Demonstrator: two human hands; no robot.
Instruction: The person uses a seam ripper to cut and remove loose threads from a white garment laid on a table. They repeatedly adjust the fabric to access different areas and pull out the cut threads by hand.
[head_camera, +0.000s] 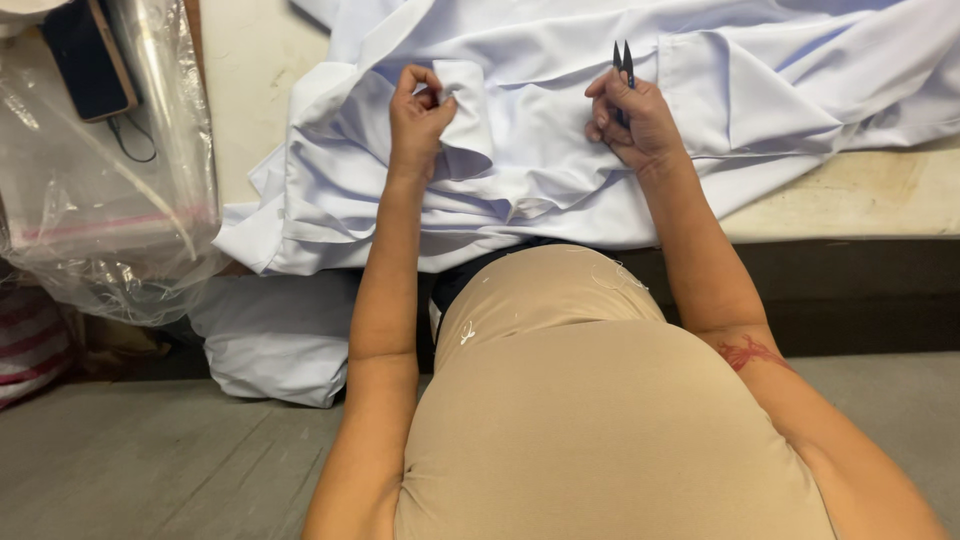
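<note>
My left hand (418, 112) is clenched on a folded flap of the white cotton garment (560, 150), pinching the fold between thumb and fingers. My right hand (632, 122) is closed around a pair of small dark thread snips (622, 62), whose two pointed blades stand up toward 12 o'clock, their tips slightly apart, above my knuckles. The garment lies bunched across the pale worn bench (860, 195), covering most of it; its lower hem hangs over the near bench edge at 6 o'clock, just above my lap. Bare bench shows only at 3 o'clock of my right hand and in a narrow strip at 11 o'clock of my left. At 9 o'clock, well apart from my left hand, a crumpled clear plastic bag (110, 200) sags beside the bench; what it contains I cannot tell. A dark flat phone-like slab (88, 60) lies behind its top. Below the bench edge at 7 o'clock rests a second white cloth bundle (275, 345) on the grey floor (150, 460).
</note>
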